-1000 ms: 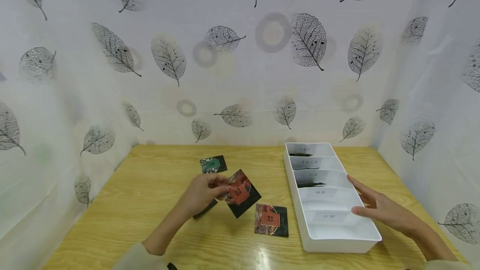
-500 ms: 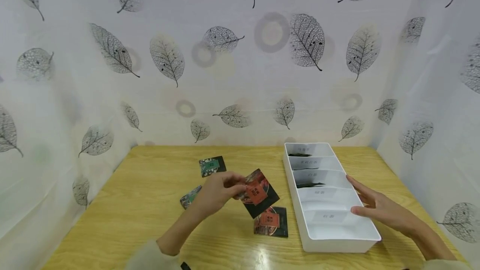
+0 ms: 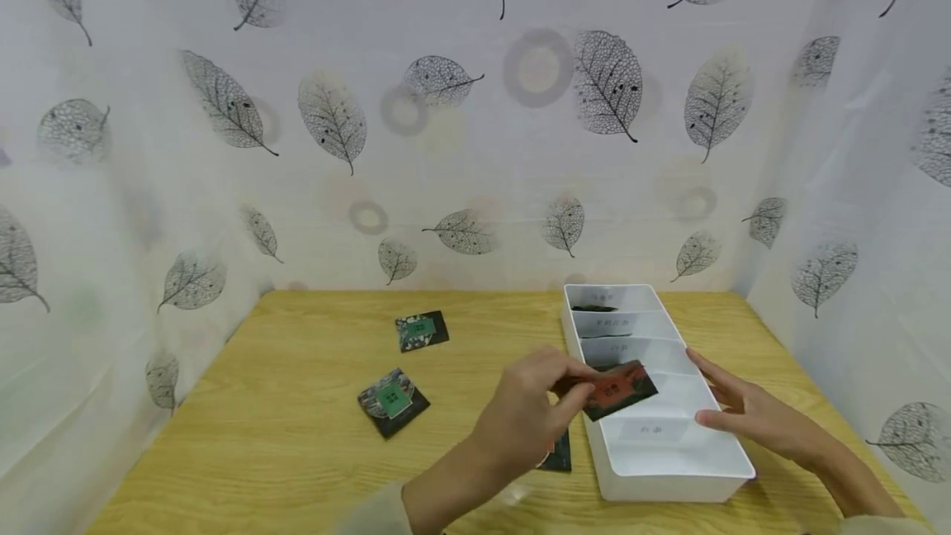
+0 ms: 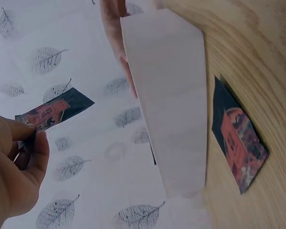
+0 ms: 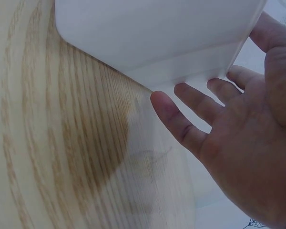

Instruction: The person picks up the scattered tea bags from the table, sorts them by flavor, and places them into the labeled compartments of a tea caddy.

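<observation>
My left hand [image 3: 520, 411] pinches a flat square sachet [image 3: 627, 386] with a red label between thumb and fingers. It hangs tilted above the middle compartments of a white divided box [image 3: 672, 487]. In the left wrist view the held sachet [image 4: 75, 101] appears apart from the box wall [image 4: 169, 95]. With fingers extended, my right hand [image 3: 773, 423] touches the box's right side; the right wrist view shows its fingertips [image 5: 164, 102] against the outer wall. A second red-labelled sachet [image 4: 236, 143] lies on the table left of the box, partly hidden by my left hand in the head view.
Two green-labelled sachets, a nearer one [image 3: 394, 403] and a farther one [image 3: 422, 331], lie left on the wooden table [image 3: 260, 436]. Dark sachets [image 3: 594, 309] stand in the box's far compartments, whose dividers carry labels. A leaf-patterned curtain [image 3: 475, 155] surrounds the table.
My left hand has carried the red-labelled sachet rightward from the table's middle to over the box, and the sachet has tilted flatter. The right hand has stayed at the box.
</observation>
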Demonstrator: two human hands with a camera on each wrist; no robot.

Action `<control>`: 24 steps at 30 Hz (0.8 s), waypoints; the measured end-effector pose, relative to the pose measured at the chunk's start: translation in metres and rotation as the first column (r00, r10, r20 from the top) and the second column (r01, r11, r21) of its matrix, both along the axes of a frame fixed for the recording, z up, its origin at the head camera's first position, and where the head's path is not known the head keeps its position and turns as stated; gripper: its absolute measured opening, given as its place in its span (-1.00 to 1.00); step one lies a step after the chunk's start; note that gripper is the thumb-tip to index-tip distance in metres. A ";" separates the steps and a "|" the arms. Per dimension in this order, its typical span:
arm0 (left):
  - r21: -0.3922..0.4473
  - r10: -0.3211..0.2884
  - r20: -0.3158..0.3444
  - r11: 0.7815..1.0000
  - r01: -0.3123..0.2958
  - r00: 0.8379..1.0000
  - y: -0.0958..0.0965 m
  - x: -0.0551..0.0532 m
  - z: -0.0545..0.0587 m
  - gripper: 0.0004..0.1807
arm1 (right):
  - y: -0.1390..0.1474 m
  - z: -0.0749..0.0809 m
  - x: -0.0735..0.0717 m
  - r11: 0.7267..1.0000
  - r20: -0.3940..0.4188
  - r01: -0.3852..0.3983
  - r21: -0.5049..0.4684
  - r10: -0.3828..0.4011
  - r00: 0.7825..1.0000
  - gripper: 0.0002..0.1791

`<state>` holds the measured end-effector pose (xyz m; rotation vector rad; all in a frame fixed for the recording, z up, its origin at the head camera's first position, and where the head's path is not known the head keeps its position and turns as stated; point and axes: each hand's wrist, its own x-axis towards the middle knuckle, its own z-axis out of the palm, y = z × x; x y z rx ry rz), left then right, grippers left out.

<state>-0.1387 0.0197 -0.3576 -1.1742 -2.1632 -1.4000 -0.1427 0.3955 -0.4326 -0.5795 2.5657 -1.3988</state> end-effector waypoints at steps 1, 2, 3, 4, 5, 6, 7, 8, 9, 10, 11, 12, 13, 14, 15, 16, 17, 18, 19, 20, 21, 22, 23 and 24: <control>-0.009 -0.007 -0.054 1.000 0.007 0.999 0.004 0.002 -0.001 -0.89 | 0.000 0.000 0.000 1.000 0.005 -0.001 -0.003 0.001 1.000 -0.08; -0.022 -0.012 -0.101 1.000 0.010 0.995 0.009 0.004 -0.001 -0.89 | 0.000 0.000 0.000 1.000 0.009 -0.001 -0.005 0.001 1.000 -0.08; -0.040 -0.015 -0.155 0.999 0.009 0.988 0.013 0.006 -0.002 -0.89 | 0.000 0.000 0.000 1.000 0.009 -0.001 -0.006 0.001 1.000 -0.08; -0.064 -0.012 -0.215 0.998 -0.002 0.977 0.017 0.008 -0.003 -0.89 | 0.000 0.000 0.000 1.000 0.012 -0.002 -0.009 0.002 1.000 -0.08; -0.087 -0.013 -0.269 0.996 -0.010 0.963 0.020 0.009 -0.004 -0.90 | 0.000 0.000 0.000 1.000 0.017 -0.005 -0.015 0.005 1.000 -0.08; -0.111 -0.018 -0.313 0.994 -0.018 0.950 0.023 0.010 -0.006 -0.91 | 0.000 0.000 0.000 1.000 0.019 -0.007 -0.019 0.008 1.000 -0.08; -0.141 -0.017 -0.368 0.989 -0.038 0.930 0.025 0.011 -0.008 -0.92 | 0.000 -0.001 0.000 1.000 0.021 -0.010 -0.025 0.011 1.000 -0.08; -0.166 -0.020 -0.409 0.985 -0.053 0.912 0.027 0.012 -0.010 -0.94 | 0.001 -0.001 0.000 1.000 0.022 -0.013 -0.028 0.013 1.000 -0.09; -0.189 -0.026 -0.445 0.980 -0.066 0.895 0.029 0.012 -0.013 -0.95 | 0.001 -0.001 0.000 0.999 0.018 -0.015 -0.029 0.016 1.000 -0.09; -0.210 -0.028 -0.488 0.974 -0.086 0.872 0.031 0.013 -0.016 -0.96 | 0.001 -0.001 0.000 0.999 0.017 -0.018 -0.031 0.019 1.000 -0.09; -0.225 -0.033 -0.508 0.970 -0.096 0.861 0.033 0.014 -0.019 -0.96 | 0.001 -0.001 0.000 0.999 0.011 -0.019 -0.027 0.020 1.000 -0.09; -0.238 -0.039 -0.524 0.966 -0.102 0.851 0.034 0.014 -0.023 -0.95 | 0.001 0.000 0.000 0.999 0.005 -0.020 -0.025 0.020 1.000 -0.09; -0.248 -0.042 -0.551 0.962 -0.115 0.834 0.036 0.014 -0.026 -0.94 | 0.001 0.000 0.000 0.999 0.003 -0.021 -0.026 0.021 1.000 -0.10; -0.259 -0.053 -0.562 0.959 -0.114 0.826 0.037 0.015 -0.030 -0.94 | 0.001 0.000 0.000 0.999 0.002 -0.022 -0.025 0.022 1.000 -0.10; -0.276 -0.065 -0.567 0.954 -0.115 0.821 0.038 0.015 -0.033 -0.93 | 0.000 0.000 0.000 0.999 0.002 -0.022 -0.026 0.022 1.000 -0.10; -0.297 -0.077 -0.576 0.947 -0.121 0.814 0.039 0.016 -0.036 -0.92 | 0.000 0.000 0.000 0.999 0.007 -0.023 -0.032 0.024 1.000 -0.10; -0.326 -0.095 -0.568 0.938 -0.118 0.818 0.040 0.017 -0.038 -0.90 | 0.000 0.001 0.000 0.999 0.011 -0.024 -0.034 0.024 1.000 -0.09; -0.362 -0.118 -0.568 0.925 -0.119 0.814 0.040 0.018 -0.040 -0.88 | 0.000 0.001 0.000 0.999 0.019 -0.025 -0.043 0.026 0.999 -0.09; -0.402 -0.141 -0.566 0.907 -0.122 0.812 0.040 0.018 -0.042 -0.86 | 0.000 0.001 0.000 0.998 0.026 -0.027 -0.049 0.029 0.999 -0.09; -0.444 -0.165 -0.550 0.888 -0.119 0.819 0.040 0.019 -0.043 -0.84 | -0.001 0.001 0.000 0.998 0.029 -0.028 -0.053 0.030 0.999 -0.09; -0.483 -0.183 -0.533 0.867 -0.120 0.826 0.040 0.020 -0.044 -0.82 | -0.001 0.001 0.000 0.998 0.028 -0.029 -0.055 0.031 0.999 -0.09; -0.517 -0.198 -0.538 0.846 -0.134 0.819 0.040 0.021 -0.045 -0.81 | -0.001 0.001 0.000 0.998 0.026 -0.030 -0.054 0.031 0.999 -0.09; -0.549 -0.215 -0.535 0.824 -0.142 0.817 0.039 0.021 -0.046 -0.80 | -0.001 0.001 0.001 0.998 0.022 -0.029 -0.051 0.031 0.999 -0.09; -0.573 -0.228 -0.540 0.805 -0.155 0.810 0.039 0.022 -0.047 -0.80 | -0.001 0.001 0.001 0.998 0.021 -0.030 -0.049 0.031 0.999 -0.09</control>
